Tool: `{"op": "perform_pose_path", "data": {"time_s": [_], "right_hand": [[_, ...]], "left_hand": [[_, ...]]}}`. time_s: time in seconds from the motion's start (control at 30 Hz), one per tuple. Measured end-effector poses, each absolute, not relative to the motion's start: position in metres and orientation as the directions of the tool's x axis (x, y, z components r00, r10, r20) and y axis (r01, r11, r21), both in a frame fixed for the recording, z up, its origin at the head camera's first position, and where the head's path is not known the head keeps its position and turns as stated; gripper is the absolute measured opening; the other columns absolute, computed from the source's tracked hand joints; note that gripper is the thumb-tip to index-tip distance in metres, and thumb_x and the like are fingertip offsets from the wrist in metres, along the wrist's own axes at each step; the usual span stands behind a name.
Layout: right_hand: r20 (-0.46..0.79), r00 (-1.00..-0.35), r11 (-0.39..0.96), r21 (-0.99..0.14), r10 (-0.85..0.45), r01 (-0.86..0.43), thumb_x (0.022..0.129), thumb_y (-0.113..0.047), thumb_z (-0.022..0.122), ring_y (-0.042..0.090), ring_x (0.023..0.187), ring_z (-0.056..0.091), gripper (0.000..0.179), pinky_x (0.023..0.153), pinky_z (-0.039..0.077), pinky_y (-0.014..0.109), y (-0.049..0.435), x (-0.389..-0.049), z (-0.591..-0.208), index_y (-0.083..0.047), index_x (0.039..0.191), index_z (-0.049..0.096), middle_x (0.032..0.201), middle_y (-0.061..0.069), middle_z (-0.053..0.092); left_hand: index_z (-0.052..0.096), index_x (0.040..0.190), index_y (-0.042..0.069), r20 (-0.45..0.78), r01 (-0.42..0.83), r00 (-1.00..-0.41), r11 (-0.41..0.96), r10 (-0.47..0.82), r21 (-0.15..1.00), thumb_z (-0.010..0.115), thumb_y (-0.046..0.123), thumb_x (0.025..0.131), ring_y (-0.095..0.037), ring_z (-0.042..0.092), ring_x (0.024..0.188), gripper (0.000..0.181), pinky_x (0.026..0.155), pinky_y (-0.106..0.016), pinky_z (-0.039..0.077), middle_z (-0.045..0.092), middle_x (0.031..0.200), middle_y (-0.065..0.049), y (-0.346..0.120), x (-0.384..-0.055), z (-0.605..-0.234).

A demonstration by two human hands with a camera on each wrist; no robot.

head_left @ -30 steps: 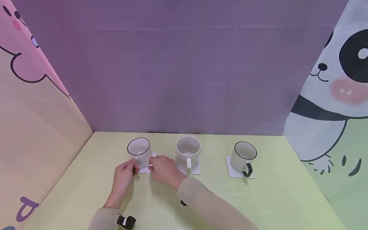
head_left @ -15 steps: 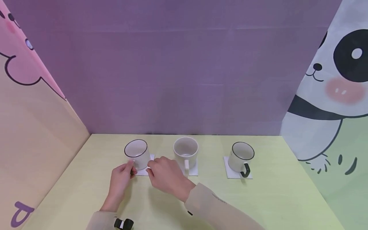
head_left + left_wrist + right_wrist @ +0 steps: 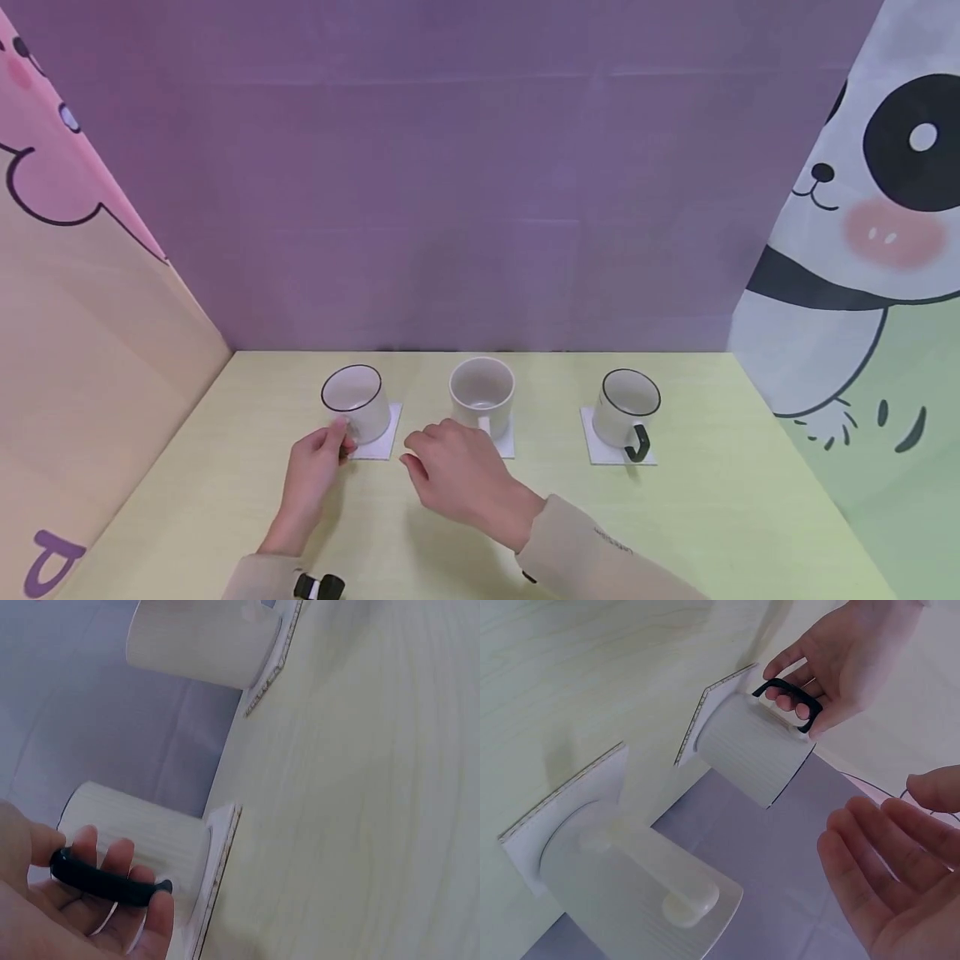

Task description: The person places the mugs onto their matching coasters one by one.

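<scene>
The left mug (image 3: 366,421), white with a dark rim, stands upright on a white square coaster (image 3: 381,447). My left hand (image 3: 311,467) holds it by its black handle (image 3: 109,885), fingers curled through the loop and thumb near its upper end. Apart from every mug, my right hand (image 3: 468,479) is in the air in front of the middle mug (image 3: 482,392), which is all white with a white handle. In the right wrist view the fingers of that hand (image 3: 900,877) are relaxed, slightly bent, and hold nothing.
A third mug (image 3: 621,423), dark-rimmed with a black handle, stands on its own coaster (image 3: 592,450) at the right. Beneath the middle mug lies another coaster (image 3: 508,446). A purple backdrop (image 3: 480,183) rises behind the pale table (image 3: 675,533), with printed panels at both sides.
My right hand has let go of the left mug's coaster area and drawn back to the right, toward me. The left hand keeps its grip on the handle. The head view shifted slightly.
</scene>
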State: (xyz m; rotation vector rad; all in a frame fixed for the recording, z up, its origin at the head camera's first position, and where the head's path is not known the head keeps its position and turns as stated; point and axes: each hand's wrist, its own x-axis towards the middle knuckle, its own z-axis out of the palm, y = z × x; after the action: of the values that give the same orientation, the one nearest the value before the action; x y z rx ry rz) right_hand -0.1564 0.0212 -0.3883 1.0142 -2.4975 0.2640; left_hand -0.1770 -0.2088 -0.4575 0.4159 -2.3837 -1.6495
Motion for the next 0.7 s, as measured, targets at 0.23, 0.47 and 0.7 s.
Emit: {"op": "perform_pose_path", "data": {"time_s": [0.23,0.47,0.7], "right_hand": [[0.509,-0.663,0.749,-0.051,-0.549,-0.66,0.095,-0.025,0.068,0.013,0.071,0.056,0.013,0.052,0.047,0.026,0.038,-0.154,-0.391,-0.019,0.083,0.067,0.074,-0.009,0.058],[0.552,-0.652,0.745,-0.08,-0.52,-0.662,0.094,-0.024,0.069,0.013,0.078,0.062,0.011,0.054,0.051,0.029,0.049,-0.154,-0.393,-0.018,0.086,0.069,0.082,-0.008,0.065],[0.555,-0.7,0.759,-0.176,-0.45,-0.627,0.094,-0.023,0.07,0.016,0.088,0.065,0.007,0.057,0.055,0.035,0.064,-0.152,-0.394,-0.016,0.094,0.071,0.096,-0.006,0.071]], "left_hand": [[0.068,0.096,-0.004,0.05,-0.101,-0.951,0.46,-0.306,0.882,0.045,0.041,0.108,-0.021,0.054,0.083,0.052,0.074,-0.028,0.045,0.064,0.088,-0.009,-0.216,-0.178,-0.46],[0.066,0.097,0.001,0.122,-0.078,-0.96,0.656,-0.254,0.751,0.036,0.045,0.109,-0.028,0.051,0.077,0.054,0.068,-0.036,0.038,0.062,0.085,-0.012,-0.223,-0.176,-0.458],[0.061,0.102,-0.001,0.246,-0.05,-0.933,0.771,-0.263,0.634,0.038,0.044,0.108,-0.034,0.057,0.08,0.051,0.065,-0.044,0.044,0.061,0.087,-0.017,-0.218,-0.173,-0.456]]}}
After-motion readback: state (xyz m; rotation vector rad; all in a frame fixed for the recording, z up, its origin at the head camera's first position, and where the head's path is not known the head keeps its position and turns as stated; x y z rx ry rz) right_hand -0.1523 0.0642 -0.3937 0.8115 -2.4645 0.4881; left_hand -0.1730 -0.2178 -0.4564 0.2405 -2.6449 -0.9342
